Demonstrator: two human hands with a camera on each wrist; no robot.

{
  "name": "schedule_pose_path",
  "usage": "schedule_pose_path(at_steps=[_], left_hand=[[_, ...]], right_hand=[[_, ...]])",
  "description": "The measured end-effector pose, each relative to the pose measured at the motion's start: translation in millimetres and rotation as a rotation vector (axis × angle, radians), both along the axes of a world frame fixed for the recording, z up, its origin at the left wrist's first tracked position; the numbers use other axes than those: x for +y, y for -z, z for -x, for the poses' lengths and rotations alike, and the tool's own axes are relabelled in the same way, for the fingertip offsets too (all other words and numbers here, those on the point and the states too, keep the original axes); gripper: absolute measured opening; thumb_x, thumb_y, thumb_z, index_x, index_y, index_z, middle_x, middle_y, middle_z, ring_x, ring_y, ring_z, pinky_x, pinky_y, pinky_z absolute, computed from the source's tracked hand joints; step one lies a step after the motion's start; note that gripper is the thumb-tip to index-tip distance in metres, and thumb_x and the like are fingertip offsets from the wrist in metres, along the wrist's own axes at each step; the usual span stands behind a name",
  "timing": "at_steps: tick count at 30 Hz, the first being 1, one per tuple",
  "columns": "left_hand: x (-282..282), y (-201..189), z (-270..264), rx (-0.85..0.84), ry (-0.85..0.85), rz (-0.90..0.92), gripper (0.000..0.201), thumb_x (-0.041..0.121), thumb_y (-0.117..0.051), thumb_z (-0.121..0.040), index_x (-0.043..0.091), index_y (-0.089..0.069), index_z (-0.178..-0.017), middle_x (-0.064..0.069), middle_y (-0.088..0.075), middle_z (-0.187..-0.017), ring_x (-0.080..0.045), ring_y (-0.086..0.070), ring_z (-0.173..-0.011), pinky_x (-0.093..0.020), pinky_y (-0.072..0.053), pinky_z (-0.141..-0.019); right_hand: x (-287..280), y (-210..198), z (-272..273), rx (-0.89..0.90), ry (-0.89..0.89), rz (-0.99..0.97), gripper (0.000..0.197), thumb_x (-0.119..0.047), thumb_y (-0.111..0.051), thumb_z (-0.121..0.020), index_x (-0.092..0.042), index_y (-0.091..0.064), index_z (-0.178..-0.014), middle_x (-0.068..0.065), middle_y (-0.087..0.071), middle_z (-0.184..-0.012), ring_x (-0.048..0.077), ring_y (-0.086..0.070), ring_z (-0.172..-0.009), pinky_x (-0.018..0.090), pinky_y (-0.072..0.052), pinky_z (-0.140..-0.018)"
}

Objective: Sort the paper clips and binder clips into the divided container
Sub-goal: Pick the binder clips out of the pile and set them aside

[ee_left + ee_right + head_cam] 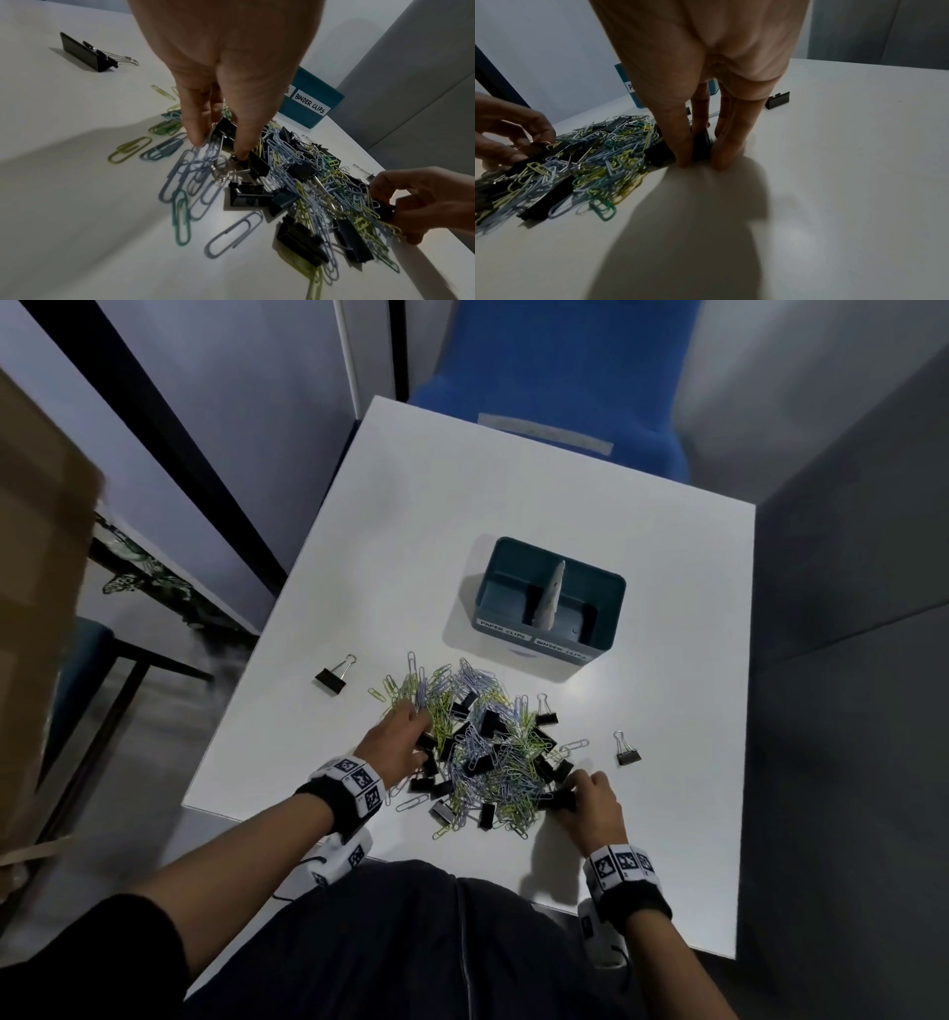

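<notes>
A mixed pile (485,752) of pastel paper clips and black binder clips lies on the white table (513,505). Behind it stands the teal divided container (549,603), labelled for paper clips on the left and binder clips on the right; both halves look empty. My left hand (422,738) reaches into the pile's left side, and its thumb and finger pinch a black binder clip (226,132). My right hand (700,161) at the pile's right edge grips another black binder clip (702,146) between thumb and fingers against the table.
One stray binder clip (335,677) lies left of the pile, another (627,752) to its right. A blue chair (554,377) stands beyond the table's far edge. A dark partition runs along the right and a brown cardboard box (36,608) sits at the left.
</notes>
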State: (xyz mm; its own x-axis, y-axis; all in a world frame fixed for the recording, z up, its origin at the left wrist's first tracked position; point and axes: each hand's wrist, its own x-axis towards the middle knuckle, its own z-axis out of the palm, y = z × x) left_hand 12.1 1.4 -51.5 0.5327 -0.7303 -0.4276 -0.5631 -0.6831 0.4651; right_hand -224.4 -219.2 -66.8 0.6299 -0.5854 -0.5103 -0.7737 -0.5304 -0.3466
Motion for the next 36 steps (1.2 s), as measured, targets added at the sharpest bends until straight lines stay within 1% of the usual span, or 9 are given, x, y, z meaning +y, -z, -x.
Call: schedule_pose_path(at_steps=[4,11,16,19,23,28,31,33,36], left_hand=[[-3.7,-1.3,-2.8,0.037,-0.030,0.033,0.039,0.016,-0.075,-0.078,0.015,-0.047,-0.106,0.000,-0.040,-0.109,-0.017,-0.051,-0.075,-0.026,-0.041,-0.063],[1.0,-1.9,-11.1,0.056,-0.135,0.182,0.029,0.005,-0.073,-0.075,0.021,-0.049,-0.080,0.001,-0.051,-0.088,-0.019,-0.053,-0.073,-0.028,-0.039,-0.061],[2.5,-6.7,-20.6,0.122,-0.185,0.293,0.030,0.002,-0.070,-0.079,0.015,-0.064,-0.105,0.003,-0.060,-0.103,-0.012,-0.056,-0.088,-0.024,-0.042,-0.075],[2.0,-9.7,-26.7,0.119,-0.151,0.265,0.037,0.004,-0.059,-0.089,0.018,-0.061,-0.123,0.007,-0.062,-0.108,-0.012,-0.058,-0.093,-0.026,-0.045,-0.081],[-2.0,-15.5,-28.7,0.056,-0.136,0.274,0.026,0.009,-0.057,-0.093,0.018,-0.063,-0.116,-0.006,-0.071,-0.095,-0.018,-0.062,-0.070,-0.028,-0.047,-0.067],[-6.5,-15.1,-27.0,0.086,-0.132,0.299,0.044,-0.005,-0.057,-0.087,0.020,-0.061,-0.121,-0.006,-0.065,-0.117,-0.019,-0.061,-0.099,-0.034,-0.051,-0.088],[-6.2,-15.2,-27.9,0.113,-0.079,0.249,0.057,-0.007,-0.056,-0.086,0.024,-0.051,-0.135,-0.006,-0.057,-0.130,-0.021,-0.055,-0.112,-0.030,-0.043,-0.095],[-5.1,-18.5,-29.1,0.132,-0.091,0.250,0.061,-0.008,-0.056,-0.086,0.023,-0.047,-0.138,-0.005,-0.053,-0.131,-0.018,-0.051,-0.112,-0.028,-0.039,-0.094],[-1.1,-25.1,-33.7,0.157,-0.211,0.288,0.046,-0.009,-0.056,-0.086,0.017,-0.059,-0.124,-0.007,-0.060,-0.117,-0.016,-0.055,-0.100,-0.029,-0.045,-0.088]], right_hand=[[-2.6,-5.2,-1.9,-0.053,0.013,-0.018,0.029,-0.017,-0.075,-0.072,-0.019,-0.050,-0.086,0.002,-0.055,-0.083,0.031,-0.057,-0.080,0.030,-0.033,-0.061],[-23.6,-24.6,13.9,-0.138,0.140,-0.061,0.020,-0.019,-0.075,-0.070,-0.022,-0.055,-0.073,-0.003,-0.065,-0.067,0.021,-0.062,-0.067,0.033,-0.051,-0.061],[-50.7,-42.6,23.6,-0.206,0.204,-0.061,0.020,-0.014,-0.078,-0.066,-0.022,-0.061,-0.069,-0.007,-0.065,-0.061,0.014,-0.064,-0.065,0.030,-0.052,-0.064],[-64.4,-46.7,27.0,-0.189,0.229,-0.014,0.016,-0.018,-0.077,-0.069,-0.024,-0.063,-0.073,-0.007,-0.065,-0.064,0.015,-0.063,-0.067,0.031,-0.050,-0.065],[-80.6,-40.0,28.4,-0.175,0.316,0.053,0.014,-0.016,-0.073,-0.076,-0.021,-0.067,-0.087,-0.001,-0.068,-0.077,0.021,-0.062,-0.075,0.030,-0.046,-0.070],[-83.5,-28.7,21.4,-0.163,0.374,0.037,0.015,-0.011,-0.069,-0.080,-0.016,-0.066,-0.094,0.007,-0.068,-0.087,0.026,-0.062,-0.080,0.030,-0.044,-0.072],[-77.3,-24.2,18.2,-0.146,0.340,0.152,0.019,-0.015,-0.066,-0.081,-0.020,-0.064,-0.099,0.008,-0.060,-0.102,0.028,-0.061,-0.085,0.031,-0.043,-0.071],[-65.5,-26.4,15.5,-0.186,0.280,0.245,0.017,-0.016,-0.065,-0.083,-0.021,-0.062,-0.099,0.008,-0.056,-0.106,0.028,-0.057,-0.092,0.032,-0.044,-0.069],[-41.4,-26.0,13.9,-0.229,0.094,0.270,0.021,-0.018,-0.063,-0.085,-0.017,-0.061,-0.105,0.008,-0.056,-0.111,0.026,-0.053,-0.099,0.029,-0.042,-0.069]])
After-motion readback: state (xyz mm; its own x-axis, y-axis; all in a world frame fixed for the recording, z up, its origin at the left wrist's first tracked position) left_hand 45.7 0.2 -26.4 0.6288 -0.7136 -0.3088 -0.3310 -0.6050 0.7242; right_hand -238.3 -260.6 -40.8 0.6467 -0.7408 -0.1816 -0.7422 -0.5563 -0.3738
